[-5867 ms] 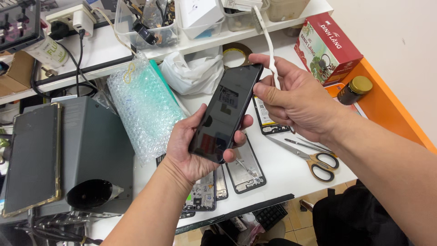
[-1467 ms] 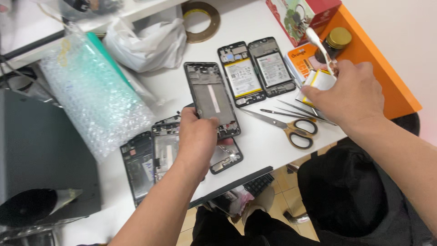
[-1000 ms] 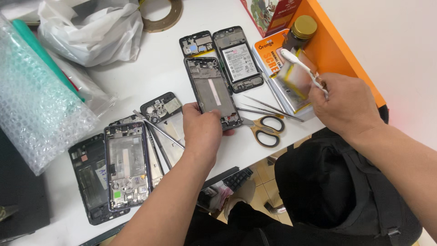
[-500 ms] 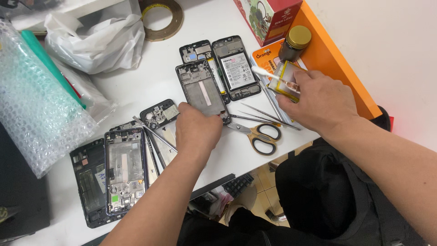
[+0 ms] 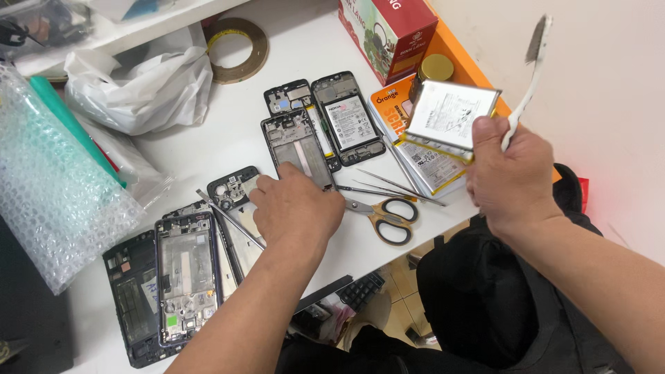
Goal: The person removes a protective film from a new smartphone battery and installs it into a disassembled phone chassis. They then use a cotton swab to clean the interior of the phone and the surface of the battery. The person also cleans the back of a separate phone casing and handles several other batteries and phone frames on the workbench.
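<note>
Flat silver phone battery [image 5: 451, 119], rectangular, white printed label facing up, yellowish edge along its lower side; held clear above the table, tilted, gripped at its lower right corner. White toothbrush [image 5: 528, 73] held with it, handle slanting up and right, dark worn bristles at the top end. Empty black phone frame [image 5: 299, 148] lies flat on the white table, long axis running away from the person, inner side up, pale strip down the middle, its near end touched by fingers.
</note>
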